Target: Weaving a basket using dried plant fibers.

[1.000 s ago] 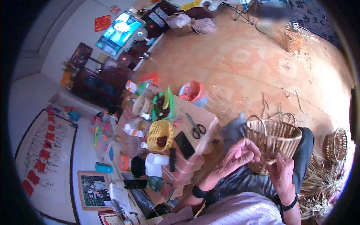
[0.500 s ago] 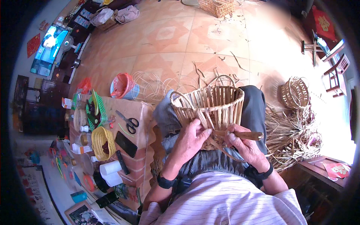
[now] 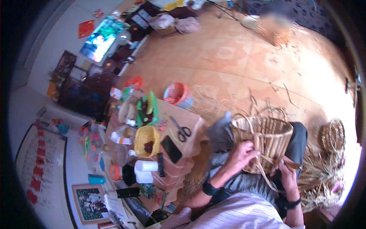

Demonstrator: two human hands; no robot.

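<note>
A half-woven basket (image 3: 272, 143) with upright flat strips and loop handles sits on my lap between my knees. My left hand (image 3: 244, 153) is closed at its left side, thumb and fingers pinching a woven strip (image 3: 262, 173) that hangs down in front. Against the lower right side of the basket, my right hand (image 3: 286, 173) is closed round a tool with a wooden handle (image 3: 292, 164); the butt of the handle sticks out to the right. The tool's working end is hidden by the hand and the basket.
On the table (image 3: 190, 129) at left lie scissors (image 3: 182, 130), a black phone (image 3: 171, 149), a yellow basket (image 3: 146, 141) and a green basket (image 3: 146, 110). A bucket (image 3: 178, 94) stands beyond. Dry strips (image 3: 320, 179) and a second basket (image 3: 332, 135) are at right.
The view has swung left, so everything sits farther right and tilted. The wooden handle shows lower beside the basket, and the strip between my hands hangs longer and lower.
</note>
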